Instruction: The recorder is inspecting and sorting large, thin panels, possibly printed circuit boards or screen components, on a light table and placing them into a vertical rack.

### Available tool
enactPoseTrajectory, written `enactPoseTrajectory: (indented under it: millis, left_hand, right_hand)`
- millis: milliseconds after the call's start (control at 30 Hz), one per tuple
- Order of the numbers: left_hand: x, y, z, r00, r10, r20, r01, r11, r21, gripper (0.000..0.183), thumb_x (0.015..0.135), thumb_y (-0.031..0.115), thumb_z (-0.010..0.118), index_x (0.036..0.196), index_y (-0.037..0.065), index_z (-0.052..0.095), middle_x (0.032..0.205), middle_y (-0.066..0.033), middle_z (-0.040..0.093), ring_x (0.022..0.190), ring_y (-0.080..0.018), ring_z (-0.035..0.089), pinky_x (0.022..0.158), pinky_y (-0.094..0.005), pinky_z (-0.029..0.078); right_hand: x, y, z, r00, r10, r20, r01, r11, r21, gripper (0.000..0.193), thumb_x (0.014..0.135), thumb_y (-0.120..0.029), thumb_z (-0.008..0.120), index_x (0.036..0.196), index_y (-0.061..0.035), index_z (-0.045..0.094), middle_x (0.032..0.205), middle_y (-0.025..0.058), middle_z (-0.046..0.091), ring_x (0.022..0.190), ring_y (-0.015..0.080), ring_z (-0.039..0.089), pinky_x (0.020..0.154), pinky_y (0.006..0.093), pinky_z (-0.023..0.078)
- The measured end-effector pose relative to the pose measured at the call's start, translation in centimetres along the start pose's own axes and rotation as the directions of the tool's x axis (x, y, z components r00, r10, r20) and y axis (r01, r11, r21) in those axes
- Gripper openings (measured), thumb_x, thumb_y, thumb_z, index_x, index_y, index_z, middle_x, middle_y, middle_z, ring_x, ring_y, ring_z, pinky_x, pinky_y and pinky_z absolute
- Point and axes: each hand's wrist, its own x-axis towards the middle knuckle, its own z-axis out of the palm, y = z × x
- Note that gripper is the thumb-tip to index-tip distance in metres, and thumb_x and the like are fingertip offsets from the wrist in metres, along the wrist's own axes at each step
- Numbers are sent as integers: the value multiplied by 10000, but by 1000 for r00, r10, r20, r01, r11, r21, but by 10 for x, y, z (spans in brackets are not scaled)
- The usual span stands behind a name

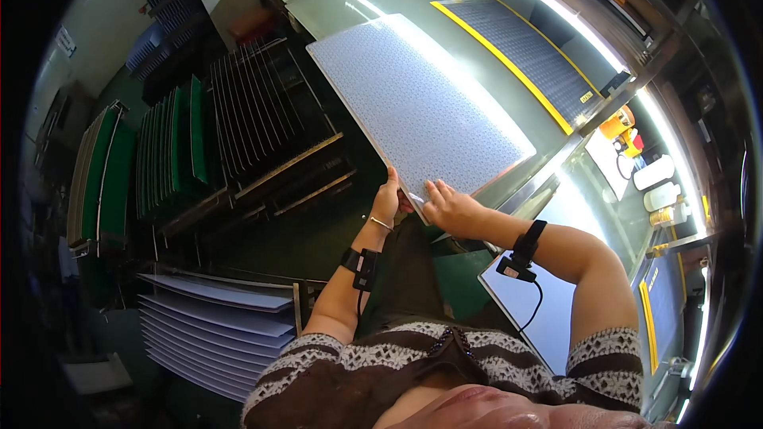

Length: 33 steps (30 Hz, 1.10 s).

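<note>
The speckled panel (413,103) rests partly on the counter (334,0), its near corner jutting toward you, probably so the counter bears the weight. Your left hand (387,200) grips that corner, seemingly steadying it; your right hand (455,210) lays fingers on top, though whether it pinches anything I cannot tell. The panel looks thin, flat, bluish-white; beyond lies a dark, yellow-edged board (520,52).

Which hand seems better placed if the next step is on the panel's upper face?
Probably the right hand: its fingers already lie over the near end of the panel, while the left hand is at the side edge.
</note>
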Motion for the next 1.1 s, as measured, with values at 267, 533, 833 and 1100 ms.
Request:
enactPoseTrajectory:
  millis: [267, 533, 833, 1100]
  left_hand:
    - [19, 68, -28, 481, 876, 23, -305, 143, 942, 252, 838, 237, 519, 701, 32, 567, 714, -138, 584, 741, -342, 570, 637, -405, 457]
    - [102, 99, 41, 852, 461, 247, -147, -241, 959, 628, 793, 590, 404, 1312, 239, 361, 1424, -125, 183, 1313, -354, 104, 1016, -583, 79]
    - [87, 78, 89, 903, 408, 132, -32, -243, 969, 701, 764, 675, 359, 1359, 310, 290, 1442, -139, 151, 1324, -392, 44, 1008, -620, 65]
    - [75, 76, 95, 862, 489, 136, -34, -211, 977, 722, 738, 676, 422, 1327, 264, 364, 1407, -153, 247, 1290, -389, 194, 977, -630, 155]
  right_hand:
    - [4, 105, -82, 423, 906, 9, -498, 223, 838, 191, 834, -181, 510, 811, 5, 544, 637, 132, 617, 592, 291, 614, 569, 339, 485]
    - [41, 132, -160, 662, 746, -69, -731, 664, 157, 111, 814, -119, 485, 881, -93, 570, 696, 97, 627, 638, 280, 616, 605, 366, 467]
    - [-29, 118, -311, 899, 95, -428, -297, 850, -435, 65, 806, -78, 508, 806, -31, 553, 618, 124, 556, 525, 245, 565, 466, 309, 420]
    - [-24, 124, -242, 656, 723, -215, -753, 644, -132, 103, 792, -191, 510, 860, -165, 583, 745, 32, 646, 663, 248, 625, 586, 364, 474]
